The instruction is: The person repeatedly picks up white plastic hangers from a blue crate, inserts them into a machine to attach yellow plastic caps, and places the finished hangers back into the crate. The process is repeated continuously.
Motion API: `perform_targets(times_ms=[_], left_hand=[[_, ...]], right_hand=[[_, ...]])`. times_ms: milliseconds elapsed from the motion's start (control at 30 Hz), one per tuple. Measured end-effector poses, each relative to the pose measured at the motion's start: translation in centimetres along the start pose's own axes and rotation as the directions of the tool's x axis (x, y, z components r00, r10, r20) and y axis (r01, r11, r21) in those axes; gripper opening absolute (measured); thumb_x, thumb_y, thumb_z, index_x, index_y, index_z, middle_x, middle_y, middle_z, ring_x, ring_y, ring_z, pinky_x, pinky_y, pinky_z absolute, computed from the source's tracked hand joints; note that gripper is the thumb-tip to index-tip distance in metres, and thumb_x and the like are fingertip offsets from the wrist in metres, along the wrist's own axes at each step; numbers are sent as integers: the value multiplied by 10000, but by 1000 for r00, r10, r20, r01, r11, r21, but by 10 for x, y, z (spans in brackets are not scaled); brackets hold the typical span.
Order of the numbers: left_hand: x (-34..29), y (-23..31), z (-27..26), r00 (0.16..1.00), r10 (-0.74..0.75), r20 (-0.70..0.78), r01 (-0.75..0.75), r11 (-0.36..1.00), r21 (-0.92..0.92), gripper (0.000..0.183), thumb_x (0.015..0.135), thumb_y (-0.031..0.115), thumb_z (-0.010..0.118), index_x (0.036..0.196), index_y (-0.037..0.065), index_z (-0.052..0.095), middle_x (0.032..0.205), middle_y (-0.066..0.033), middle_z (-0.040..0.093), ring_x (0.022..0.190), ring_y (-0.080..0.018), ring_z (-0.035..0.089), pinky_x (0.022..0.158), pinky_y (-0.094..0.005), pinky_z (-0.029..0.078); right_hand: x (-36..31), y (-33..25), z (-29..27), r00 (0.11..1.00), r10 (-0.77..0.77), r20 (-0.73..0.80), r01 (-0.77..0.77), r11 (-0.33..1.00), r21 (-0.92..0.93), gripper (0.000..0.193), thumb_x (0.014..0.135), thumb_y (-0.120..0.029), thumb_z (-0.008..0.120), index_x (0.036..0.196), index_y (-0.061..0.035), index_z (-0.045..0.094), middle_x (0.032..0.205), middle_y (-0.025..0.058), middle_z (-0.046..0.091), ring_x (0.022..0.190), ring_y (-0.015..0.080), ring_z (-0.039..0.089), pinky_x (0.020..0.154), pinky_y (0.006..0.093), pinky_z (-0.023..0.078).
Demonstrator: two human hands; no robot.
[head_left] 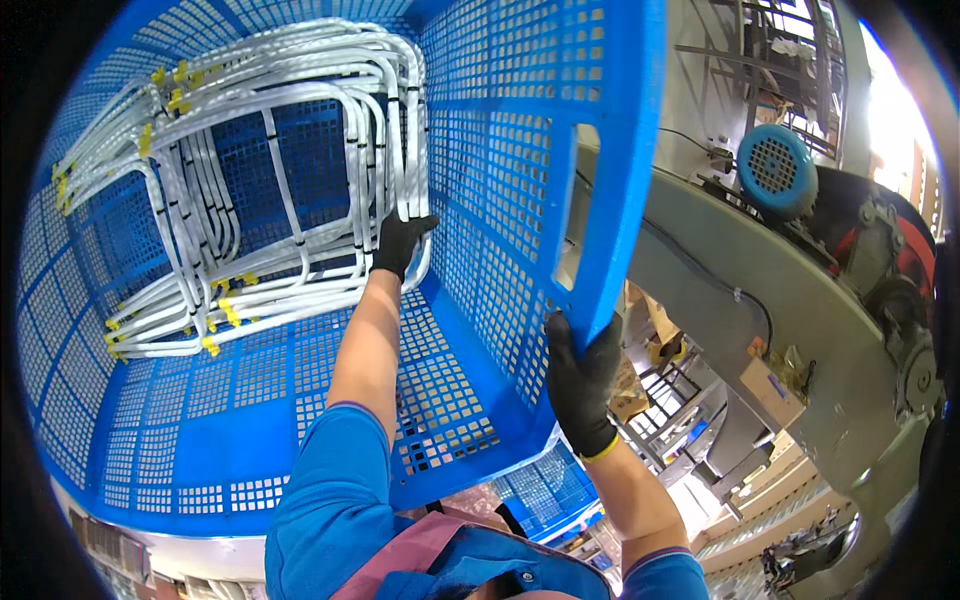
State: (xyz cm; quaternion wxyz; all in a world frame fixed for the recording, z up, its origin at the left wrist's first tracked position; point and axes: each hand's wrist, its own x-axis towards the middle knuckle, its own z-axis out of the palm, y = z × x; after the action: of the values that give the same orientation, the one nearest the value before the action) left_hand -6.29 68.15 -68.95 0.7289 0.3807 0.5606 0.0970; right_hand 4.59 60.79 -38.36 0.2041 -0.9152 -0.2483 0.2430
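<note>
Inside a large blue plastic crate (625,170) with gridded walls lies a nested stack of white bent-tube frames (412,150). Small yellow pieces and black bands sit along the tubes. My left hand (400,246), in a black glove, reaches into the crate at the right-hand end of the stack. Its fingers close around the tubes there, partly hidden, with the thumb pointing right. My right hand (583,383), also gloved in black with a yellow cuff, grips the crate's right rim below the long handle slot, its thumb on the inner side.
To the right, close beside the crate, runs a grey machine beam (720,245) carrying a blue motor (777,172) and a dark cable. A cardboard box (772,393) is below it. Part of another blue crate (545,490) shows beneath the near edge.
</note>
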Motion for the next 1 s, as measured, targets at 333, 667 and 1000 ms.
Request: perform_targets(times_ms=[333,667,1000], left_hand=[[-150,174,-124,890,445,99,-417,883,-216,273,892,153,566,1079,-40,616,980,-120,637,871,-196,617,800,-321,494],[-397,297,-132,715,691,-110,-694,680,-235,430,915,145,537,1285,-60,459,1230,-146,540,1084,-196,540,938,-311,432],[-682,309,17,729,677,-100,-680,699,-224,530,857,160,532,1352,11,416,1051,-67,571,868,-117,520,765,-242,428]], right_hand=[[1,6,0,995,-98,3,97,977,-189,408,895,-313,552,1148,-8,455,986,249,606,839,428,599,715,504,466],[-44,28,-17,968,-244,59,251,949,-193,637,854,-444,550,1317,-45,374,1086,228,573,900,410,601,739,493,492],[-178,139,-188,657,-436,615,125,868,481,527,955,-530,368,1027,-70,614,825,120,636,751,225,600,674,383,457]])
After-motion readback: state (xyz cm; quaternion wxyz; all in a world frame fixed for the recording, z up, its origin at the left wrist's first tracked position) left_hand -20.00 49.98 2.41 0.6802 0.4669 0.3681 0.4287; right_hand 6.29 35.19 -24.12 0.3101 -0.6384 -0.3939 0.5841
